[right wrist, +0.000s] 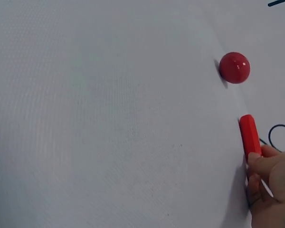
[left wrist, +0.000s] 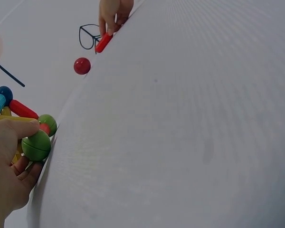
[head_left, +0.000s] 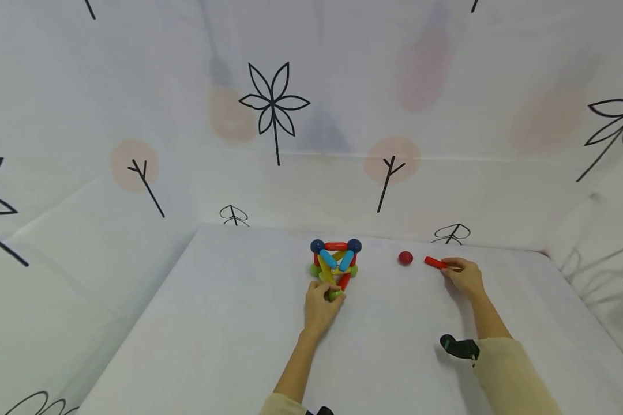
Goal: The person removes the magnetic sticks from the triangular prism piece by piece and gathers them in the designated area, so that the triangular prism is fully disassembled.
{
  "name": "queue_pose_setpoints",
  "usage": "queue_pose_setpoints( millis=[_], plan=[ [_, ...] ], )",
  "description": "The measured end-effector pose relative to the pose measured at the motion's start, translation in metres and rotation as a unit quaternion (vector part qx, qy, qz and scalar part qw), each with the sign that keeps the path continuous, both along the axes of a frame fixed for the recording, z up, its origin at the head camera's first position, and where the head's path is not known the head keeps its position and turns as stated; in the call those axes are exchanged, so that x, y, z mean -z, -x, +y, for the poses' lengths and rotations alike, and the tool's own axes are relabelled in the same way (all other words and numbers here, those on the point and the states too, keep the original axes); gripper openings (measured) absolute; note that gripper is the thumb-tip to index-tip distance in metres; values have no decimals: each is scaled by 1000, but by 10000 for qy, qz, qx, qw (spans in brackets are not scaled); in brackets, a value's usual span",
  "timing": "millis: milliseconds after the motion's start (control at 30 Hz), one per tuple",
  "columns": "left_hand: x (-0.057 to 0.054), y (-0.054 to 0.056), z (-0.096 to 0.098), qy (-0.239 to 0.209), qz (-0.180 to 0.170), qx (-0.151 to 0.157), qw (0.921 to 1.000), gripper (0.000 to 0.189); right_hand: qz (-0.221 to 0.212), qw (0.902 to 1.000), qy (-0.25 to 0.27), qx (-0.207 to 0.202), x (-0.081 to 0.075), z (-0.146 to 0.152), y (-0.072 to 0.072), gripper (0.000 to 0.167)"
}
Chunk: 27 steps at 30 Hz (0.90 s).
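Note:
A small frame built of coloured rods and balls (head_left: pixel 336 246) stands on the white table, with blue balls (head_left: pixel 354 245) on top and green ones low down. My left hand (head_left: pixel 320 308) grips the near green ball (left wrist: pixel 36 146) of this frame between thumb and fingers. Yellow, light blue (head_left: pixel 346 260) and red rods link the balls. Off to the right, my right hand (head_left: pixel 466 278) pinches a red rod (right wrist: pixel 250 135) by one end, its free end pointing left. A loose red ball (head_left: pixel 405 257) lies between the frame and that rod.
The white table (head_left: pixel 228 323) runs back to a pale cloth wall (head_left: pixel 322 190) printed with black plant drawings. A dark wrist strap piece (head_left: pixel 459 347) sticks out from the right sleeve (head_left: pixel 514 374) above the tabletop.

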State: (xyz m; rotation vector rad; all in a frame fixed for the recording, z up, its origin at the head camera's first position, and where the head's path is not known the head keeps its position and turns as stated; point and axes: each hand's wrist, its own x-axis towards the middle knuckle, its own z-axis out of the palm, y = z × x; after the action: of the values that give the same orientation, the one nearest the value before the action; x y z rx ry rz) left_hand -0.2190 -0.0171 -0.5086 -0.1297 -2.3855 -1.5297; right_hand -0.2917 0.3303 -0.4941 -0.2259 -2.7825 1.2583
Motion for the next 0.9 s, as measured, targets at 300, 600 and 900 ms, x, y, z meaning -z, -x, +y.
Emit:
queue_pose_setpoints(
  millis=[300,600,900],
  plan=[
    [0,0,1,-42,-33,-22,10000,12,442,9916,509,1102,5,-14,-4,46],
    [1,-2,2,-57,76,-60,9999,11,1170,9824,744,1252,-3,-49,-26,44],
    [-1,-2,1,-60,0,-55,10000,11,1480,9795,1245,-557,-22,-113,-55,49]
  ],
)
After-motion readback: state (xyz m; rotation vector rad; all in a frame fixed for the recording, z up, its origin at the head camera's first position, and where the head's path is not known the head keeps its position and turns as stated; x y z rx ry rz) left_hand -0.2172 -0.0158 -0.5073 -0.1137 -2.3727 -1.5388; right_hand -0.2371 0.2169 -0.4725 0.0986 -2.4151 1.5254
